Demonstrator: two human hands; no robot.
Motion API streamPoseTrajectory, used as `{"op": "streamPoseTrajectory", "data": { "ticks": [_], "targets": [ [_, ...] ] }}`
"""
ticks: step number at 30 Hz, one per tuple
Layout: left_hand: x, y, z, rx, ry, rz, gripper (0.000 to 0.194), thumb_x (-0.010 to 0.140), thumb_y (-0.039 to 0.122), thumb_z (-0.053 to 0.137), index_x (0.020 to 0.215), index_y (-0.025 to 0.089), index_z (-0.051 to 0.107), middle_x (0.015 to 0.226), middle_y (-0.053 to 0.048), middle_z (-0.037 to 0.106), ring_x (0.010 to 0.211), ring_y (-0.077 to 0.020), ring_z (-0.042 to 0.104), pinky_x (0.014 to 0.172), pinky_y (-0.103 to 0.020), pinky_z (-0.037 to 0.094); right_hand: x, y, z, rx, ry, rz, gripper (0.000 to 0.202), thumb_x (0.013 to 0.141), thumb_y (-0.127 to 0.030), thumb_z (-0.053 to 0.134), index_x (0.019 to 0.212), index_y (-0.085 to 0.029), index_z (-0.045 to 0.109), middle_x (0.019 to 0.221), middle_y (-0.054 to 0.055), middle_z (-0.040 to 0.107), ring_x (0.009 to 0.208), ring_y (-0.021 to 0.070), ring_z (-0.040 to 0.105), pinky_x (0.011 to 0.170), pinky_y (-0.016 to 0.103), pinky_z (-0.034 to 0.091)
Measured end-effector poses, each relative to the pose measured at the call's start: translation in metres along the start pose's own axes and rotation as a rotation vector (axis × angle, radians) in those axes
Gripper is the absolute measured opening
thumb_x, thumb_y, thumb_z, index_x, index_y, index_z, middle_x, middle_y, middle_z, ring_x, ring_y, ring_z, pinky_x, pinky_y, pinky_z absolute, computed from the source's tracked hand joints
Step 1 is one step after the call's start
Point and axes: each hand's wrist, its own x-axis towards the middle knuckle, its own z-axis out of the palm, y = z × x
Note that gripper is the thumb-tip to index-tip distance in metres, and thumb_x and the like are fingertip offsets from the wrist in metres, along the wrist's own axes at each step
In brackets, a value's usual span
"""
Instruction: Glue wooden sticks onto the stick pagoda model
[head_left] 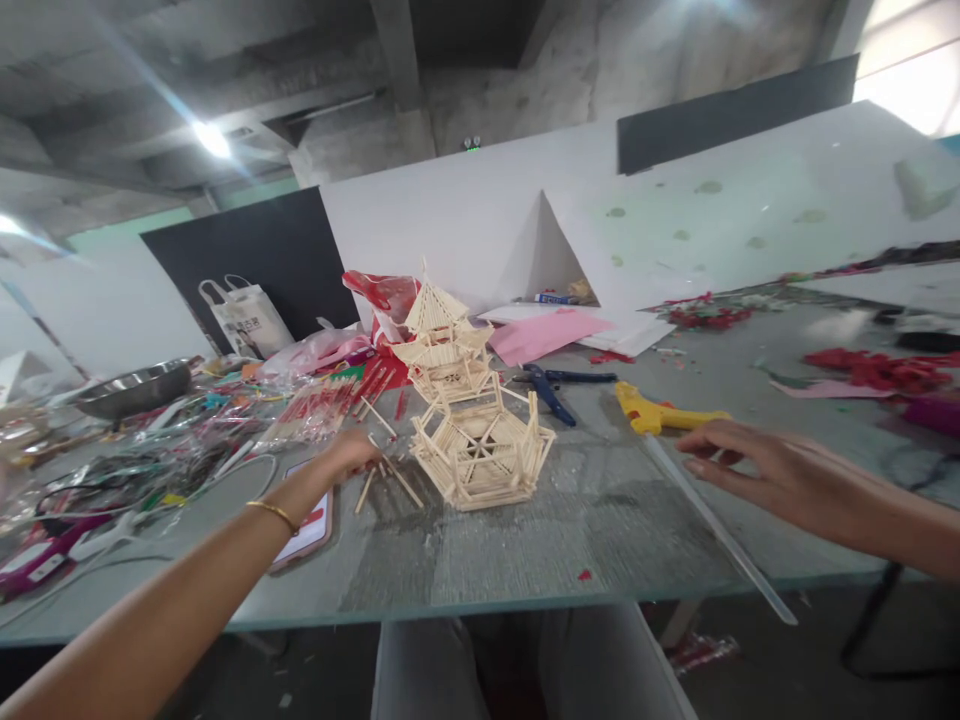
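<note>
The left hand [352,458] rests on loose sticks [386,475] beside the stick pagoda [480,455] on the desk [600,510], fingers apparently curled around one. The right hand [750,465] hovers, fingers spread, near the glue gun [660,412].

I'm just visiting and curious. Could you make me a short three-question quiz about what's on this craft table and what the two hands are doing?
1. True or false: the right hand grips the glue gun.
2. What is the left hand touching? A) scissors B) loose sticks C) the metal bowl
3. Fill in: the stick tower stands just ______ the hexagonal stick frame.

Key
1. False: the right hand hovers open beside the glue gun, fingers spread, above a long clear strip.
2. B: its fingers rest on the loose sticks left of the frame. The scissors and bowl lie apart from it.
3. Behind, farther from the person.
</note>
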Motion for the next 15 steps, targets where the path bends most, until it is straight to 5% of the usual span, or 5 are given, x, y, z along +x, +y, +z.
{"op": "streamPoseTrajectory", "data": {
  "ticks": [6,15],
  "targets": [
    [-0.016,0.015,-0.001,-0.064,-0.034,-0.205,0.028,0.069,0.019,0.052,0.043,0.013,0.043,0.033,0.006,0.035,0.030,-0.0036,0.029,0.034,-0.016,0.023,-0.018,-0.012,0.000,0.027,0.036,-0.097,0.030,0.086,-0.038,0.040,0.098,-0.017,0.058,0.098,0.009,0.061,0.085,0.0187,0.058,0.078,0.031,0.044],
    [-0.040,0.016,-0.037,-0.189,0.005,-0.089,0.020,0.053,0.034,0.053,0.049,0.015,0.053,0.037,0.003,0.045,0.032,-0.0041,0.027,0.033,-0.015,0.016,-0.048,-0.016,-0.015,0.071,0.046,-0.128,0.028,0.089,-0.035,0.038,0.097,-0.015,0.055,0.098,0.010,0.058,0.090,0.0196,0.055,0.081,0.033,0.041]
  ]
}}
